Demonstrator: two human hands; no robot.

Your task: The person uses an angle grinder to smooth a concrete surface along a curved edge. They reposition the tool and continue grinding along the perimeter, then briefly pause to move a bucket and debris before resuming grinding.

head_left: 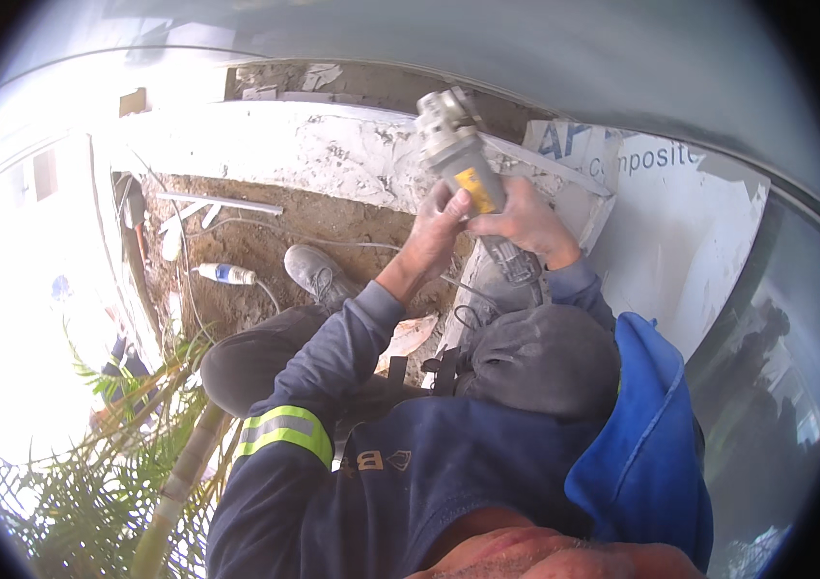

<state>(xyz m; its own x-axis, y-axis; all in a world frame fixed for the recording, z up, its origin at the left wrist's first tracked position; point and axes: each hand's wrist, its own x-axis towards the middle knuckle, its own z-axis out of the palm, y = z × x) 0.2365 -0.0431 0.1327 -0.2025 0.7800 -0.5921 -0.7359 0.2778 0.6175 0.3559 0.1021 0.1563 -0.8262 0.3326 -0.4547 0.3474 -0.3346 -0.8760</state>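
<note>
Both of my hands are closed around the body of a grey angle grinder (pixel 454 154) with a yellow label. My left hand (pixel 432 239) grips its left side, the thumb lying near the label. My right hand (pixel 528 226) wraps its right side and rear part. The grinder's blurred head points away from me, over a rough, whitish plastered ledge (pixel 333 150). Whether the head touches the ledge, I cannot tell. The tool's rear end and its cord hang close to my bent right knee.
A cable with a white and blue connector (pixel 228 274) lies on the dirt beside my shoe (pixel 316 270). Pale strips (pixel 226 205) lie near the ledge. A printed white panel (pixel 666 241) leans at right against dark glass. Palm fronds (pixel 72 487) fill the lower left.
</note>
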